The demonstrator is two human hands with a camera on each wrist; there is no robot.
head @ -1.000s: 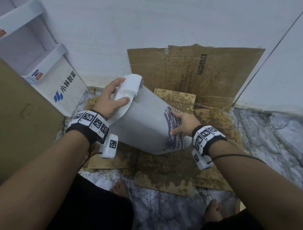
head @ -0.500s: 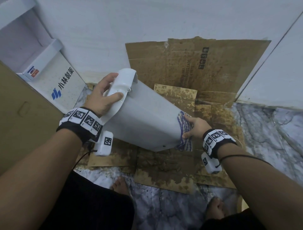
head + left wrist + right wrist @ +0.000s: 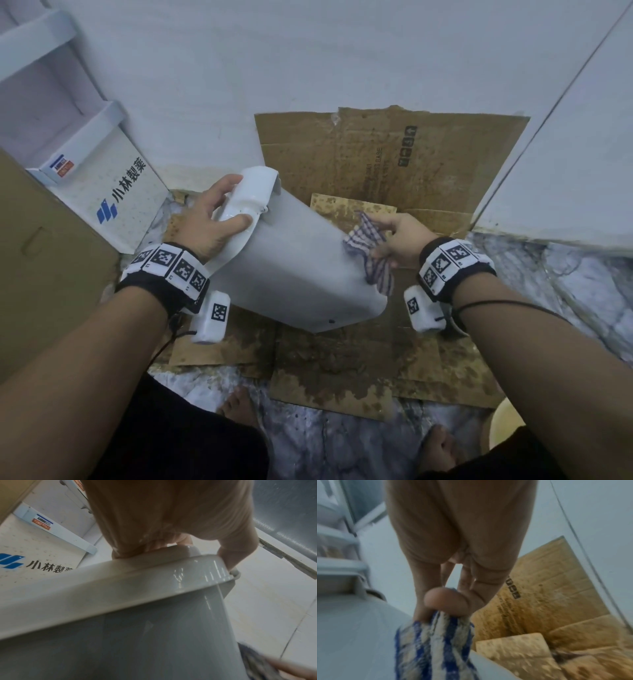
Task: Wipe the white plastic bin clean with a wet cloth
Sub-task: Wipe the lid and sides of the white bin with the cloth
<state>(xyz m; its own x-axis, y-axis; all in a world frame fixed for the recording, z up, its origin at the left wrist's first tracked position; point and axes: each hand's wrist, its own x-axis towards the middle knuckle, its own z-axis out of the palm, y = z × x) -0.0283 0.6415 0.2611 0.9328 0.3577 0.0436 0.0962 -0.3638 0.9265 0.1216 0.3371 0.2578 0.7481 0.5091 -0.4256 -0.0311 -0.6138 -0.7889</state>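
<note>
The white plastic bin [image 3: 294, 270] lies tilted on its side over stained cardboard, its lid end up to the left. My left hand [image 3: 215, 219] grips the lid end [image 3: 154, 574], thumb on top and fingers round the far edge. My right hand [image 3: 399, 240] pinches a blue-and-white checked cloth [image 3: 368, 253] between thumb and fingers at the bin's right end. In the right wrist view the cloth [image 3: 435, 642] hangs from the thumb onto the bin's wall [image 3: 354, 635]. The bin's base faces away to the right and is hidden.
Flattened, wet-stained cardboard [image 3: 387, 164] covers the marble floor [image 3: 561, 281] and leans on the white wall. A white printed box [image 3: 113, 192] and a brown carton [image 3: 37, 260] stand at the left. My bare feet [image 3: 239, 404] are near the front edge, a pale round object [image 3: 503, 425] at lower right.
My right hand has moved the cloth from the bin's near side up and right to its far right end, now holding it bunched. The left hand keeps its grip on the lid end.
</note>
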